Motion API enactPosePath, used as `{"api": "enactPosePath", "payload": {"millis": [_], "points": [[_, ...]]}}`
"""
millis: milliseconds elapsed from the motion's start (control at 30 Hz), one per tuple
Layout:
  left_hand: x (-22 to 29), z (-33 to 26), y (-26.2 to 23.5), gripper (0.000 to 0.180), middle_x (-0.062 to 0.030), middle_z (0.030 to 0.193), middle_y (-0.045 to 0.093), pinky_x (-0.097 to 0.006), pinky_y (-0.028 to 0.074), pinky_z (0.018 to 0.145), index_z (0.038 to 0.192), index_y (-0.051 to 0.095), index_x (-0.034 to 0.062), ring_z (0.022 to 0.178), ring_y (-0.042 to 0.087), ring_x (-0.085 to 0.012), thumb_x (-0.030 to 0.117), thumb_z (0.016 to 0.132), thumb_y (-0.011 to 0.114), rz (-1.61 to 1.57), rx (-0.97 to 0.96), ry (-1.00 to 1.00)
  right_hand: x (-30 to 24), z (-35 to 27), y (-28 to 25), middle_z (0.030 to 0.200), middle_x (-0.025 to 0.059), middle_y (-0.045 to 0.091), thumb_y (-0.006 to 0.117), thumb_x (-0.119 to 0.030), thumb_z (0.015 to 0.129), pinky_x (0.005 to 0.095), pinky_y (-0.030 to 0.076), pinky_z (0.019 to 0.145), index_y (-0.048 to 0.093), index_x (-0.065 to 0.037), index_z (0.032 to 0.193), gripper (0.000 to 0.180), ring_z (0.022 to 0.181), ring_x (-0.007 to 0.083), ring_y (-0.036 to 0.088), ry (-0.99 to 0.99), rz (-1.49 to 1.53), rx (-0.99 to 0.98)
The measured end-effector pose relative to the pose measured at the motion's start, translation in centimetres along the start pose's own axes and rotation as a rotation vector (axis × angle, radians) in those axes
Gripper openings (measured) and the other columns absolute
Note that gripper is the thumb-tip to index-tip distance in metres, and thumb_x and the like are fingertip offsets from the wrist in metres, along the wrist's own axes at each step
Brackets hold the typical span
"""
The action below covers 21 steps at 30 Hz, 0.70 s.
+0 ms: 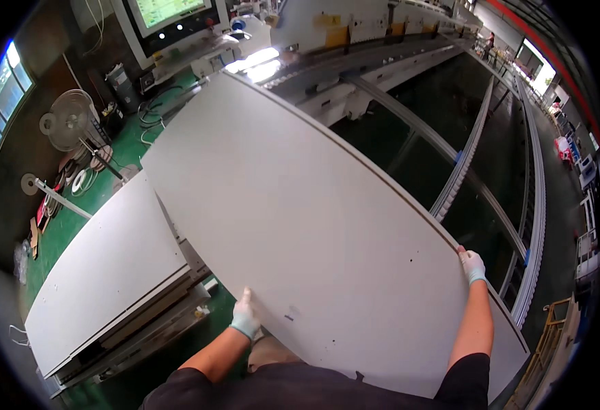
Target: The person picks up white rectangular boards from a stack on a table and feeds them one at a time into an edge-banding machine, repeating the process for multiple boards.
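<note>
The left hand (246, 318) and right hand (473, 264), spread apart, grip opposite edges of the white board (265, 198), likely for balance; it slants beside the right edge of the stack (108, 260), near metal rails (537, 212)

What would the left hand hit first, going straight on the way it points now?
Most likely the large white panel: the left hand already grips its edge, though how the fingers sit beneath is hidden.

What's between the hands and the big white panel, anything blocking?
Nothing visible beyond the pale gloves. Left hand is on the left edge of the white panel, thumb on top; right hand holds the right edge. The panel hides whatever is beneath it.
</note>
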<state>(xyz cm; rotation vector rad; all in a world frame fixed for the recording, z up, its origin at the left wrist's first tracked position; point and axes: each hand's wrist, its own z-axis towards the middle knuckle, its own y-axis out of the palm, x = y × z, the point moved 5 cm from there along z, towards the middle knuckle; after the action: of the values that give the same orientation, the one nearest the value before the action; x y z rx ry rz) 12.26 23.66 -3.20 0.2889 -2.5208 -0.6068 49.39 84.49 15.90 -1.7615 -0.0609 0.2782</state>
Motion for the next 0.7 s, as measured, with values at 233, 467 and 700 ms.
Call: {"api": "enactPosePath", "payload": {"millis": [233, 467, 700], "points": [[1.9, -1.3, 7.0, 0.052, -0.0135, 0.137, 0.057, -0.059, 0.046, 0.104, 0.141, 0.048, 0.0067, 0.122, 0.056, -0.0356, 0.042, 0.103, 0.057, 0.037, 0.175, -0.003, 1.4, 4.3, 2.3, 0.093, 0.0167, 0.072, 0.055, -0.069, 0.091, 0.0434, 0.049, 0.088, 0.070, -0.009, 0.092, 0.062, 0.093, 0.0392, 0.066, 0.047, 0.061, 0.030], [3.1, -4.7, 12.0, 0.055, -0.0127, 0.147, 0.051, -0.059, 0.038, 0.112, 0.144, 0.047, 0.0087, 0.131, 0.050, -0.0358, 0.046, 0.104, 0.052, 0.069, 0.231, -0.072, 1.9, 6.9, 4.9, 0.096, 0.0121, 0.072, 0.064, -0.067, 0.087, 0.0439, 0.049, 0.089, 0.065, -0.013, 0.104, 0.057, 0.093, 0.0345, 0.067, 0.051, 0.113, 0.158], [1.8, -2.0, 12.9, 0.053, -0.0140, 0.148, 0.049, -0.055, 0.037, 0.114, 0.145, 0.045, 0.0051, 0.133, 0.048, -0.0352, 0.041, 0.107, 0.048, -0.044, 0.041, -0.126, -1.7, 8.3, 3.0, 0.133, 0.0128, 0.062, 0.064, -0.064, 0.088, 0.0472, 0.048, 0.100, 0.060, -0.016, 0.133, 0.067, 0.123, 0.0346, 0.058, 0.101, -0.100, 0.561]]}}
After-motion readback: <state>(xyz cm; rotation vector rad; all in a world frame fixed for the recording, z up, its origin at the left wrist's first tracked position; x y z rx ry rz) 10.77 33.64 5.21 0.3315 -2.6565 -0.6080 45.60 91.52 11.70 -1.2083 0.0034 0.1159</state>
